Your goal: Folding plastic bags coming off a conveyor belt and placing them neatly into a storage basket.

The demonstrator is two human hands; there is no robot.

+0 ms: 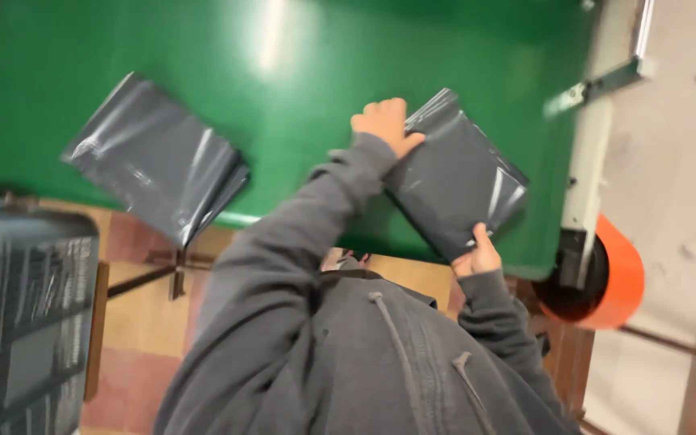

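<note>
My left hand grips the far corner of a dark grey plastic mailer bag that lies on the green table. At the bag's near edge, close to the table's rim, my right hand pinches it. Both arms are in grey hooded-sweater sleeves. The bag looks filled and flat, and it sits tilted at the table's right end. A second pile of dark grey mailer bags lies at the table's left, overhanging the near edge, untouched by either hand.
An orange roll hangs on a white metal post just right of the table. A dark crate-like box stands at the lower left. Beige and red floor tiles show below the table.
</note>
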